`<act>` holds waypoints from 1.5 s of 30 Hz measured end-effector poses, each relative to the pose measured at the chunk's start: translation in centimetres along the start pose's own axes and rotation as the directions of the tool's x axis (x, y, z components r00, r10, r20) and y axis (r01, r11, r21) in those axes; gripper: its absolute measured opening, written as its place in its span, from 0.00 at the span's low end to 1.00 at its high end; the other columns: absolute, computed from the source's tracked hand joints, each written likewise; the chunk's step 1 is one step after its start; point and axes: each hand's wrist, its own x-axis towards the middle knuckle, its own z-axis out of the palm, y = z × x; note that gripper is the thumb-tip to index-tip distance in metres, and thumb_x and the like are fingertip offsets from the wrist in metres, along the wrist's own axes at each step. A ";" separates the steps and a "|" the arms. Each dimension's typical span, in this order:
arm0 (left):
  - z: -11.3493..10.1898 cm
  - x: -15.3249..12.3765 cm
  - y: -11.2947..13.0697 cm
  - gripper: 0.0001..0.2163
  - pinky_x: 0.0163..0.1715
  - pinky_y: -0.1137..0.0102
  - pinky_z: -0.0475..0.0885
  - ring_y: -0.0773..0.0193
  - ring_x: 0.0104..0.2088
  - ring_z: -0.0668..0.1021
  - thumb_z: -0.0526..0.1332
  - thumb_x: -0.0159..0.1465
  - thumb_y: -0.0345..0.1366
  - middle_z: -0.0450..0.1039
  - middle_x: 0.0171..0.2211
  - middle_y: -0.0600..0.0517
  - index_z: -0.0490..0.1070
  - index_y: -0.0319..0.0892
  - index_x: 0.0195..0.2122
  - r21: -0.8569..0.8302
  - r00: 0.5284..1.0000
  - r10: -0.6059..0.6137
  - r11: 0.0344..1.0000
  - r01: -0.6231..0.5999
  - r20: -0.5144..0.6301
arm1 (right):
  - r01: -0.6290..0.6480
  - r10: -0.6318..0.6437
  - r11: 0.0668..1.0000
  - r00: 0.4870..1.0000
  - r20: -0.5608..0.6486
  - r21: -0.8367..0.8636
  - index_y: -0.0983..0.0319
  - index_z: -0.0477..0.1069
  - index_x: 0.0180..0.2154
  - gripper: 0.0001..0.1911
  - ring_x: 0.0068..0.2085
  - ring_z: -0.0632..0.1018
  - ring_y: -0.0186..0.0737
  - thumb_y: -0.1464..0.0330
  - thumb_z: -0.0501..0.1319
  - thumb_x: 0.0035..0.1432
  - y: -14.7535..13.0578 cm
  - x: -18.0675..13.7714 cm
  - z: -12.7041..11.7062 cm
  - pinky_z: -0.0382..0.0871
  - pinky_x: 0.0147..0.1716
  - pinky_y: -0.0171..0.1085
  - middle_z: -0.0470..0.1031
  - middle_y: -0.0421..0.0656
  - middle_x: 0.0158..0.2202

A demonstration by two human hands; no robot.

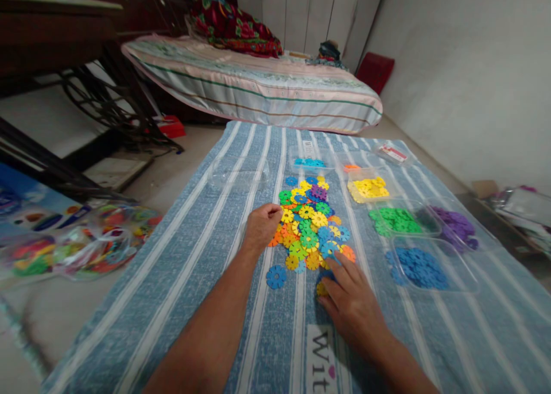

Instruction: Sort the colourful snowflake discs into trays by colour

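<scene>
A heap of small plastic snowflake discs in yellow, green, blue, orange and purple lies on a blue striped cloth. My left hand rests at the heap's left edge with its fingers curled in a pinch over an orange and a yellow disc; what it holds I cannot make out. My right hand lies flat at the heap's near edge, fingers stretched over a blue and a yellow disc. A single blue disc lies apart between my hands.
Clear trays to the right hold sorted discs: yellow, green, purple, blue, light blue. An empty clear tray sits at the left. A bag of toys lies on the floor, a mattress beyond.
</scene>
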 end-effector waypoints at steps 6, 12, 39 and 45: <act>-0.1 0.0 0.1 0.10 0.32 0.73 0.69 0.65 0.31 0.76 0.57 0.54 0.39 0.76 0.28 0.53 0.75 0.41 0.31 -0.012 1.000 -0.004 1.000 0.004 -0.005 | -0.063 0.067 0.994 0.997 -0.046 0.086 0.63 0.70 0.34 0.04 0.60 0.60 0.54 0.74 0.59 0.53 -0.3 -0.1 0.2 0.63 0.53 0.57 0.68 0.51 0.50; -0.1 0.0 0.1 0.09 0.32 0.73 0.69 0.65 0.30 0.76 0.57 0.54 0.39 0.76 0.27 0.54 0.74 0.41 0.30 -0.012 1.000 -0.006 1.000 0.006 -0.002 | -0.096 0.111 0.971 0.992 -0.058 0.218 0.61 0.68 0.30 0.04 0.59 0.63 0.48 0.75 0.58 0.53 -0.4 0.0 0.0 0.64 0.54 0.52 0.70 0.48 0.48; -0.1 0.0 0.2 0.09 0.32 0.74 0.69 0.66 0.30 0.76 0.57 0.54 0.38 0.76 0.28 0.54 0.75 0.42 0.30 -0.011 0.999 -0.030 0.999 0.030 -0.014 | -0.207 0.207 0.978 0.978 -0.010 -0.022 0.61 0.70 0.41 0.12 0.49 0.71 0.50 0.64 0.60 0.55 3.2 -0.5 -1.1 0.70 0.44 0.49 0.72 0.50 0.45; -0.1 -0.1 0.2 0.09 0.32 0.73 0.69 0.65 0.31 0.76 0.57 0.54 0.38 0.76 0.28 0.54 0.74 0.42 0.30 -0.017 1.000 -0.015 1.000 0.015 0.000 | -0.252 0.252 0.968 0.967 -0.039 -0.001 0.63 0.71 0.39 0.09 0.52 0.68 0.52 0.66 0.58 0.56 2.8 -1.5 -0.1 0.68 0.48 0.52 0.68 0.53 0.49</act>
